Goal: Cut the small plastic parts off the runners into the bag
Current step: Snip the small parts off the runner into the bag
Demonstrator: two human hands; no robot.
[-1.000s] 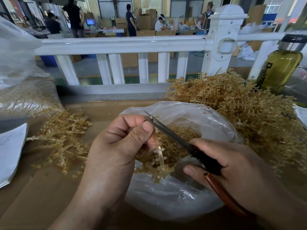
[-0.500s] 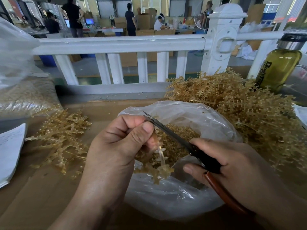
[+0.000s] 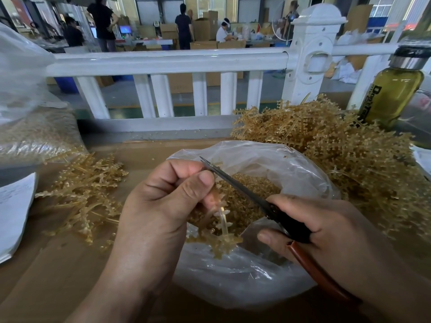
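Amber plastic everywhere on my feed. My left hand [image 3: 161, 213] is over the near-left rim of the clear bag [image 3: 233, 280], fingers curled in and thumb pressed against the forefinger, pinching the top of one runner [image 3: 222, 226]. The runner hangs down from that pinch over the bag's mouth, its lower branches resting against the near rim.

My right hand [image 3: 326, 231] comes in from the near right, fingers wrapped tight round the black and red-brown handles of the snips [image 3: 247, 192]. Their blades point far-left and lie nearly together, the tip just beside my left forefinger – whether it touches the runner there, I cannot tell.

Inside the bag sits a heap of cut parts [image 3: 254, 206]. It stands on the brown table [image 3: 46, 283] between two lots of runners: a big tangled pile [image 3: 349, 159] to the far right and a smaller scatter [image 3: 88, 192] to the left. Further left lies a sheet of paper [image 3: 14, 210], with a large filled bag [image 3: 32, 131] behind it. A bottle [image 3: 391, 96] of yellow-green liquid stands at the far right, against the white railing [image 3: 163, 62].
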